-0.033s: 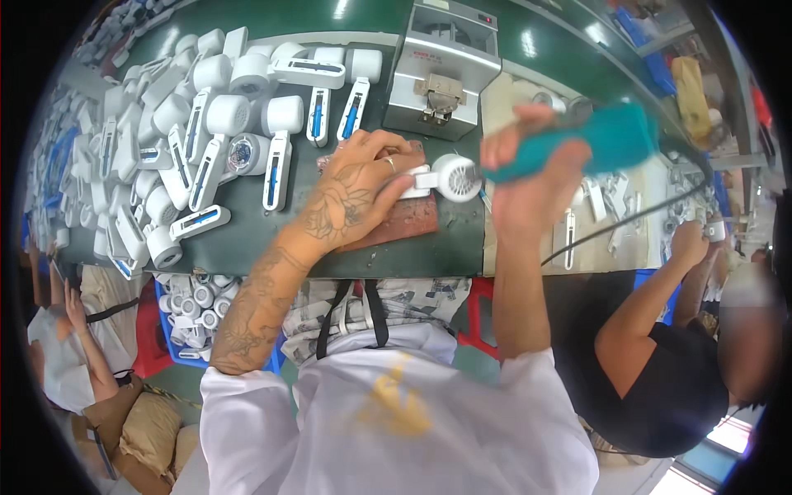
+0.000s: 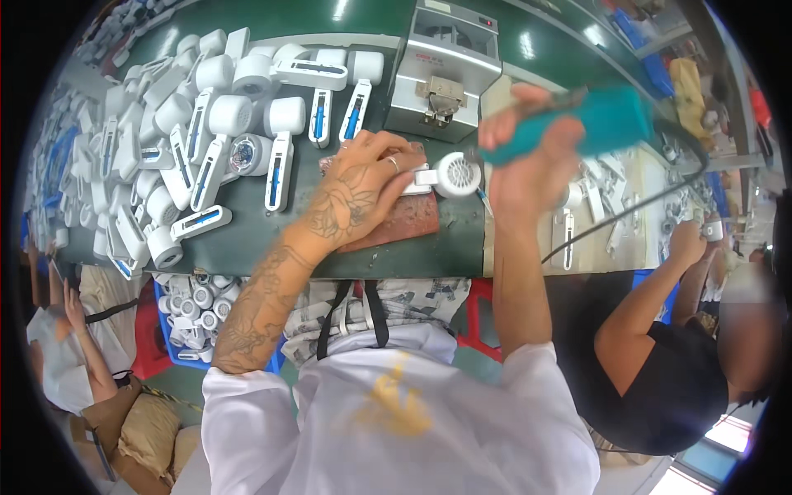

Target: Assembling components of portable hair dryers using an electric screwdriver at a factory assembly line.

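My left hand (image 2: 361, 188) is closed over the handle of a white handheld fan (image 2: 458, 175), pressing it down on a reddish-brown board (image 2: 403, 223). The fan's round grilled head sticks out to the right of my fingers; most of its handle is hidden beneath them. In my right hand (image 2: 528, 169) is a teal electric screwdriver (image 2: 606, 125), slightly blurred and held sideways. Its front end points left, close to the right edge of the fan head. I cannot tell whether the tip touches it.
Many white fans with open handles (image 2: 280, 169) are heaped on the left of the bench. A grey metal machine (image 2: 441, 78) stands at the back. A dark cable (image 2: 635, 208) crosses the right side, over white parts. A blue crate (image 2: 177, 351) sits below; a co-worker's arm (image 2: 643, 318) is at right.
My right hand and the screwdriver have shifted slightly left and up. The left hand and the fan stay almost in place.
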A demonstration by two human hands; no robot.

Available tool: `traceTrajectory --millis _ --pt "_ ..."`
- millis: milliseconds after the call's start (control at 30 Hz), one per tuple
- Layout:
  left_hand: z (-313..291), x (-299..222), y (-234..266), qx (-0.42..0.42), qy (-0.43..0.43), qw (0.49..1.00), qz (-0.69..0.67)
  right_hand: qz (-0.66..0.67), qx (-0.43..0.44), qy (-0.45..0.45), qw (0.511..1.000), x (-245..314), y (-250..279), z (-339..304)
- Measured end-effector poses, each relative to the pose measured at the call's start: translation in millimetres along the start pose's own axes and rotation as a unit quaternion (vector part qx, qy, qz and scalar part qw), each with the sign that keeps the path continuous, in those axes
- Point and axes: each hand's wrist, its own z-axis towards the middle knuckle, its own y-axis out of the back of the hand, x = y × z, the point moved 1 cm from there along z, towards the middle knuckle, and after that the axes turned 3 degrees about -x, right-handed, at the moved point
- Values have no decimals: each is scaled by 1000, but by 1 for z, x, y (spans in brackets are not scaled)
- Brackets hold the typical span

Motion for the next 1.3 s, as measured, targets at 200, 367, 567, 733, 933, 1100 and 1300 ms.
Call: traceTrajectory --millis 200,367,567,733,933,1100,1300 --pt "-7 11 -12 -62 -52 997 11 -130 23 92 987 -29 -28 49" --pt "-5 11 -12 -48 -56 997 0 -123 56 101 986 -52 -29 53" --pt "-5 13 -11 -44 -40 998 16 -121 53 75 988 -48 -29 49" --pt "-4 11 -12 -59 -46 997 8 -88 50 -5 995 -25 -22 21" --pt "-3 12 -11 -59 -47 997 -7 -101 73 -6 992 -22 -27 6" --pt "-3 11 -12 -54 -47 997 -6 -102 88 -4 991 -29 -22 4" --pt "-3 10 -13 -45 -40 998 -4 -97 84 -38 991 -40 -17 -1"
